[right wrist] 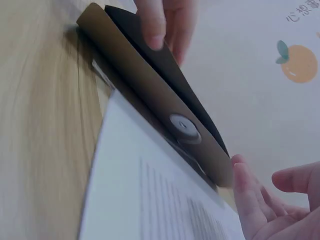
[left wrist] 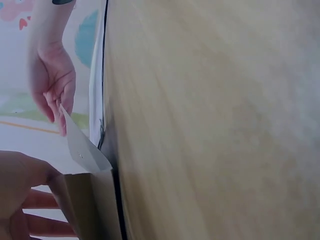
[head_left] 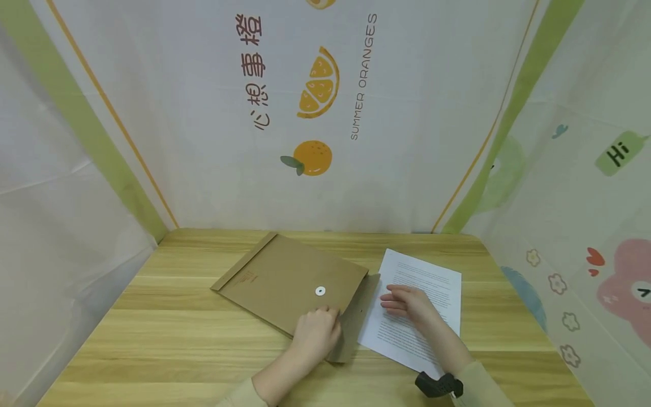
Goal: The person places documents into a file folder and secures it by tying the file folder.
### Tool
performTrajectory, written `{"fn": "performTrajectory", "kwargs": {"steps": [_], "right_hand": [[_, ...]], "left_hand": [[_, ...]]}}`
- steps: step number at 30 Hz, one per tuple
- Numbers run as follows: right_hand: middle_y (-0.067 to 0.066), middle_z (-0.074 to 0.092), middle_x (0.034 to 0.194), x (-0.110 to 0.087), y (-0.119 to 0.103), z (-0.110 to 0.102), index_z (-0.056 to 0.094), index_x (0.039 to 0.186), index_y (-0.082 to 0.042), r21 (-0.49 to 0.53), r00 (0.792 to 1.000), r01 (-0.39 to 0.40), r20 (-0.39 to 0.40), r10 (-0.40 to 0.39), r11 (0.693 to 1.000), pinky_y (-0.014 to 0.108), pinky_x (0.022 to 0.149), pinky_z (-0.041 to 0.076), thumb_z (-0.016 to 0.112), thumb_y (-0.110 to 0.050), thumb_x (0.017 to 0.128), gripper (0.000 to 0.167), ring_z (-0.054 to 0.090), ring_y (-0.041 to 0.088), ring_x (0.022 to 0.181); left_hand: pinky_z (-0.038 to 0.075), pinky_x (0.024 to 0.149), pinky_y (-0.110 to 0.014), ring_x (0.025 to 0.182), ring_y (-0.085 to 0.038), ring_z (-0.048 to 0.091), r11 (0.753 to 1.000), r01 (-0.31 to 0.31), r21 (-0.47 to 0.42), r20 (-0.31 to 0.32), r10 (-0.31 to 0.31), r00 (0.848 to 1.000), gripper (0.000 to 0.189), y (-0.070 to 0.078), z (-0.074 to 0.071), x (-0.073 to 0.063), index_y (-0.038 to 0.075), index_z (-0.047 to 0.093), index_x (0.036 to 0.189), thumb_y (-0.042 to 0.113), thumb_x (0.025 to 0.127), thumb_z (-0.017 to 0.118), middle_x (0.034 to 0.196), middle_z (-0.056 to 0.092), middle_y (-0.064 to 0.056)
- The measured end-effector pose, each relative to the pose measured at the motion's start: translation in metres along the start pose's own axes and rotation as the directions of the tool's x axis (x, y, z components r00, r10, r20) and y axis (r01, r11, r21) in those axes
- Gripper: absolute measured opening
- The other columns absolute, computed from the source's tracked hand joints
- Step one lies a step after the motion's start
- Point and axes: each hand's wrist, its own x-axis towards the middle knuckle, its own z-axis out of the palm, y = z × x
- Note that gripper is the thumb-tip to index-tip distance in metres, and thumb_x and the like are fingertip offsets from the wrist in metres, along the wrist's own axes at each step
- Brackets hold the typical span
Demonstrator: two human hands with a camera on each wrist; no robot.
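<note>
A brown paper document envelope [head_left: 285, 277] lies slanted on the table, with a white round button [head_left: 320, 291] on its upper face. Its flap [head_left: 358, 322] is folded out toward the right and carries another white button [right wrist: 184, 126]. My left hand [head_left: 316, 333] pinches the upper layer at the envelope's mouth, thumb at the edge; a dark gap shows there in the right wrist view. Printed sheets [head_left: 427, 277] lie to the right, partly against the flap. Over them hovers my right hand [head_left: 409, 305], fingers extended and holding nothing, near the flap.
The wooden table [head_left: 152, 339] meets a white printed curtain [head_left: 407, 169] at its back edge. More curtain hangs at both sides. A black band [head_left: 438, 385] sits at the right wrist.
</note>
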Motion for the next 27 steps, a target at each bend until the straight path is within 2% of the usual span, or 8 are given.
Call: {"fn": "performTrajectory", "kwargs": {"steps": [6, 8, 11, 14, 20, 25, 27], "right_hand": [[0.022, 0.067, 0.104, -0.010, -0.002, -0.025, 0.038, 0.134, 0.018, -0.050, 0.999, 0.006, -0.049, -0.008, 0.999, 0.034, 0.079, 0.055, 0.042, -0.007, 0.100, 0.042, 0.068, 0.025, 0.091], [0.020, 0.067, 0.104, -0.013, -0.001, -0.034, 0.038, 0.134, 0.018, -0.056, 0.998, 0.003, -0.066, -0.007, 0.998, 0.034, 0.079, 0.055, 0.043, -0.007, 0.100, 0.042, 0.068, 0.024, 0.090], [0.018, 0.068, 0.103, -0.018, -0.001, -0.046, 0.037, 0.135, 0.017, -0.047, 0.996, -0.009, -0.091, 0.004, 0.999, 0.033, 0.078, 0.055, 0.045, -0.008, 0.100, 0.044, 0.069, 0.022, 0.089], [0.016, 0.068, 0.103, -0.023, -0.001, -0.056, 0.034, 0.137, 0.017, -0.039, 0.995, -0.019, -0.099, 0.015, 0.999, 0.033, 0.079, 0.055, 0.045, -0.009, 0.100, 0.046, 0.069, 0.021, 0.090], [0.011, 0.069, 0.102, -0.031, -0.001, -0.076, 0.029, 0.140, 0.016, -0.017, 0.991, -0.037, -0.127, 0.034, 0.999, 0.032, 0.081, 0.054, 0.045, -0.009, 0.100, 0.049, 0.068, 0.020, 0.090], [0.009, 0.069, 0.100, -0.040, -0.001, -0.089, 0.029, 0.139, 0.017, -0.028, 0.983, -0.045, -0.177, 0.040, 0.999, 0.028, 0.079, 0.054, 0.046, -0.007, 0.099, 0.050, 0.068, 0.016, 0.087], [0.008, 0.069, 0.100, -0.043, -0.001, -0.094, 0.029, 0.139, 0.018, -0.034, 0.981, -0.048, -0.189, 0.041, 0.998, 0.027, 0.078, 0.054, 0.045, -0.007, 0.100, 0.049, 0.068, 0.014, 0.086]], "left_hand": [[0.047, 0.045, -0.032, 0.059, -0.021, 0.059, 0.997, 0.034, -0.064, 0.074, -0.029, 0.997, 0.012, 0.007, -0.005, 0.002, 0.008, 0.064, 0.077, 0.019, 0.078, 0.069, 0.070, 0.061, -0.004], [0.051, 0.052, -0.034, 0.069, -0.024, 0.064, 0.994, 0.039, -0.101, 0.103, -0.028, 0.994, 0.014, 0.011, -0.006, 0.004, 0.006, 0.068, 0.085, 0.020, 0.080, 0.068, 0.079, 0.066, -0.006], [0.055, 0.064, -0.034, 0.082, -0.024, 0.067, 0.978, 0.040, -0.204, 0.141, -0.011, 0.990, 0.021, 0.018, -0.007, 0.007, 0.003, 0.071, 0.096, 0.018, 0.083, 0.066, 0.092, 0.070, -0.009], [0.055, 0.075, -0.032, 0.093, -0.023, 0.067, 0.943, 0.051, -0.329, 0.178, 0.009, 0.984, 0.024, 0.027, -0.010, 0.010, 0.001, 0.071, 0.104, 0.014, 0.085, 0.065, 0.100, 0.070, -0.010], [0.052, 0.084, -0.029, 0.102, -0.018, 0.064, 0.871, 0.048, -0.489, 0.248, 0.087, 0.965, 0.027, 0.048, -0.012, 0.018, 0.001, 0.070, 0.108, 0.014, 0.087, 0.061, 0.107, 0.069, -0.007], [0.048, 0.091, -0.027, 0.112, -0.017, 0.059, 0.791, 0.094, -0.604, 0.341, 0.151, 0.928, 0.035, 0.065, -0.004, 0.021, -0.002, 0.065, 0.118, 0.016, 0.088, 0.059, 0.117, 0.066, -0.009], [0.045, 0.095, -0.027, 0.116, -0.018, 0.056, 0.769, 0.129, -0.626, 0.383, 0.160, 0.910, 0.040, 0.070, 0.000, 0.020, -0.003, 0.062, 0.122, 0.018, 0.088, 0.059, 0.122, 0.063, -0.010]]}}
